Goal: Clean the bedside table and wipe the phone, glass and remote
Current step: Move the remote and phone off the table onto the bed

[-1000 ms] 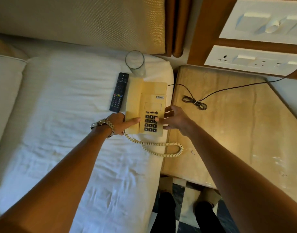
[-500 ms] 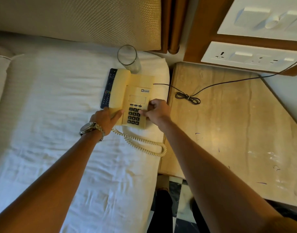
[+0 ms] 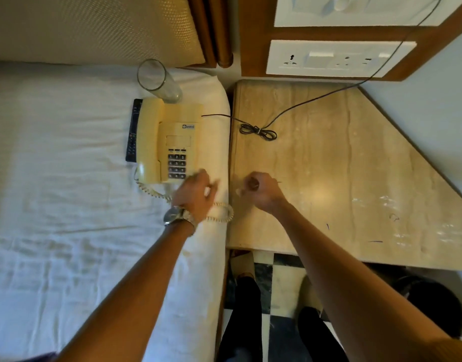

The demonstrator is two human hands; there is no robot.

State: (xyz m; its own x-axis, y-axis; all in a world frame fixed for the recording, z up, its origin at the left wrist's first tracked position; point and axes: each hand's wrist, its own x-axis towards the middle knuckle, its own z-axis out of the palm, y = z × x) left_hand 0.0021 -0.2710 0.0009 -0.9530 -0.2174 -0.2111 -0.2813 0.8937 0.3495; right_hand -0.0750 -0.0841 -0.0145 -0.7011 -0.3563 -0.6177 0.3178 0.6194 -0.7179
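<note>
Both hands, left hand [image 3: 196, 195] loosely curled and right hand [image 3: 261, 190] fisted, grip uncertain through blur, hover at six o'clock of the phone [image 3: 172, 142] on the bed [image 3: 54, 178]; rigid, light plastic, best grasped by its base sides.

Remote [image 3: 132, 131] mostly hidden under phone [image 3: 169, 142]; both hands' fingers [image 3: 210, 185] motion-blurred, grip unreadable.

Cream phone [image 3: 172, 142], black remote [image 3: 132, 131]

Both bare arms reach forward. Left hand [image 3: 194, 195], silver watch [image 3: 175, 216] on its wrist, hangs loosely curled, a bit blurred. Right hand [image 3: 261, 190] is curled into a loose fist, knuckles down.
</note>
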